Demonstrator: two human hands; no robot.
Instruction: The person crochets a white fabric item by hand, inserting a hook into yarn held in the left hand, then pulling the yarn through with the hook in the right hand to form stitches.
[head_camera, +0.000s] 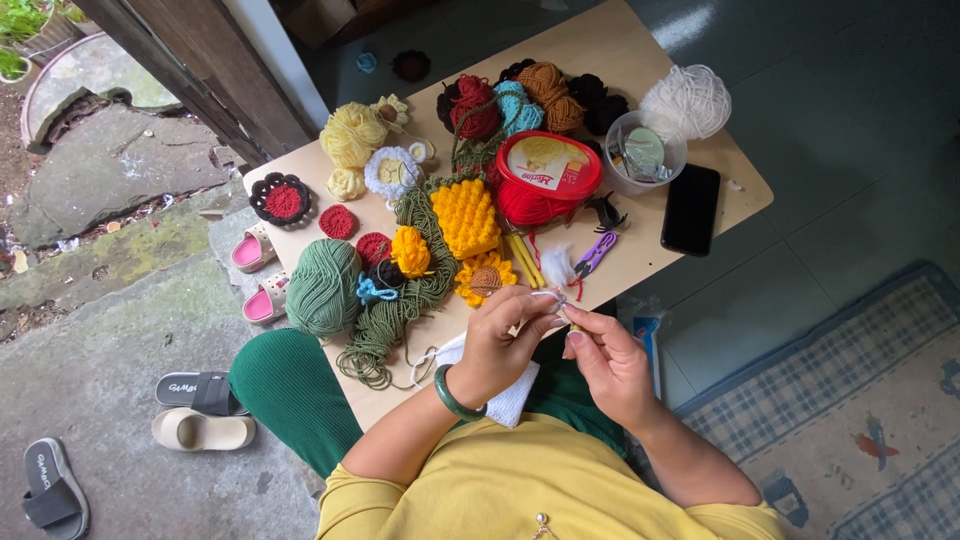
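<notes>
— Holding red yarn (527, 206), that red-lidded tub (549, 165); clear cup (645, 153) beside, stuffed with small notions.
— Pinched together: left hand (497, 345), right hand (607, 362) on white crochet piece (510, 398), at table (640, 260) edge, before scissors (596, 254).

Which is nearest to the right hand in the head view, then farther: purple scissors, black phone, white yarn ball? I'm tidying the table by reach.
From the right hand:
1. Purple scissors, just above the hand near the table's front edge.
2. Black phone, farther up, on the table's right side.
3. White yarn ball, at the far right corner.
</notes>
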